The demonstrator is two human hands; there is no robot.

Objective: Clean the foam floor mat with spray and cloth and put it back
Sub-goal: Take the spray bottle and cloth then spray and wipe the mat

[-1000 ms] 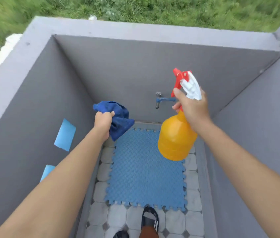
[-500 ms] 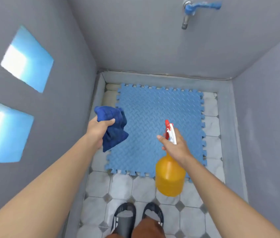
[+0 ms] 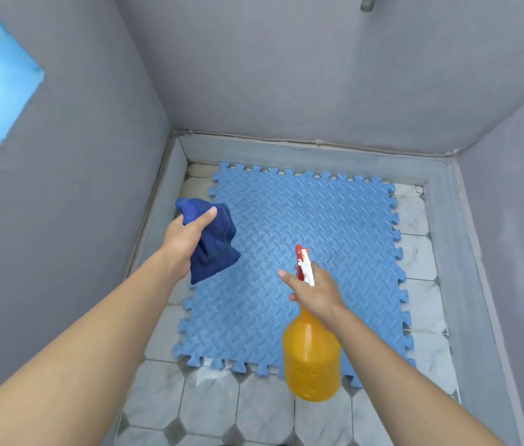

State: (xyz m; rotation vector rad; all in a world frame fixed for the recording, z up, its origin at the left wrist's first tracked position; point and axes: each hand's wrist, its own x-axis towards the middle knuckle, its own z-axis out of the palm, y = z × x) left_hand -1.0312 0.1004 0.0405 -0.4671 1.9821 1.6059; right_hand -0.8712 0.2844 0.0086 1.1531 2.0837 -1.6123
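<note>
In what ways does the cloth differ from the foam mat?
The cloth is dark navy, soft and bunched; the foam mat is light blue, with a raised pattern. The cloth hangs from the left hand; the mat lies flat on the tiled floor. Both are blue.

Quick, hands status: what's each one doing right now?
Left hand: closed, holding the dark blue cloth.
Right hand: closed around the orange spray bottle neck.
</note>
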